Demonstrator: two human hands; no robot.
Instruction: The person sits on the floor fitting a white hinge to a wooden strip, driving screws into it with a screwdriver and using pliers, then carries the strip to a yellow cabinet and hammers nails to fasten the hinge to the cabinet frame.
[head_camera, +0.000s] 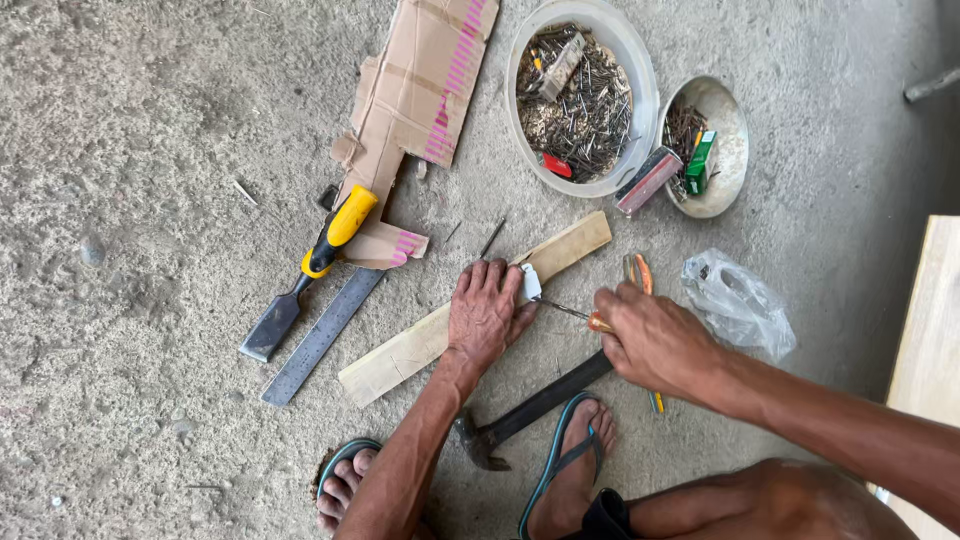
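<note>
Now – left hand (485, 318) flat on plank (470, 310), screwdriver (572, 314) (rt hand (655, 340)) beside fingertips (515, 277)

Torn cardboard (420, 90): flattened brown box piece with pink striped tape, lying on the concrete at top centre, its lower flap under the yellow chisel handle. Green box (700, 162): small, upright in the metal bowl (735, 125) at upper right. Clear case (648, 180): long, red inside, leaning between the white tub (640, 80) and that bowl. Plastic bag (738, 303): crumpled, clear, on the floor right of the hands.
</note>
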